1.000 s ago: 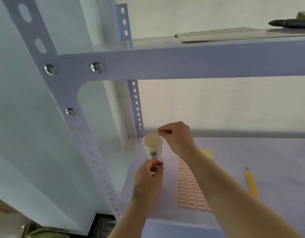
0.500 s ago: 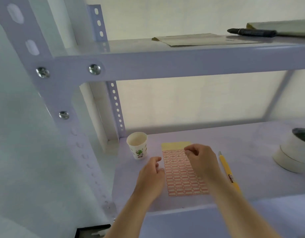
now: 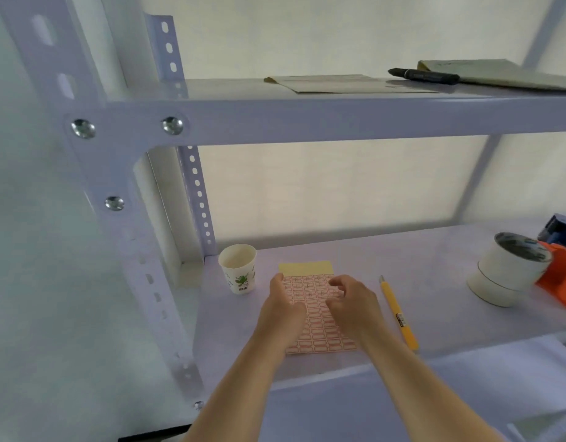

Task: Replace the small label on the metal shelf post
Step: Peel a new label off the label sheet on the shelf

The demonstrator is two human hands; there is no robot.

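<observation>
A sheet of small red-bordered labels point(image 3: 316, 327) on yellow backing lies flat on the lower shelf point(image 3: 434, 282). My left hand point(image 3: 283, 309) rests on the sheet's left edge, fingers extended and flat. My right hand point(image 3: 351, 304) hovers over the sheet's upper right part, fingers curled with the tips close together; whether they pinch a label cannot be made out. The white perforated front post point(image 3: 141, 269) stands at the left, and no label is visible on it. A second perforated post point(image 3: 197, 193) stands behind at the shelf's back corner.
A paper cup point(image 3: 238, 267) stands left of the sheet. A yellow utility knife point(image 3: 398, 314) lies to its right. White tape rolls point(image 3: 508, 271) and an orange tape dispenser point(image 3: 559, 275) sit at the far right. Papers point(image 3: 339, 83) and a black marker point(image 3: 423, 74) lie on the upper shelf.
Both hands left the paper cup and moved right and down onto the label sheet. The view swung right, bringing the tape rolls and dispenser into sight.
</observation>
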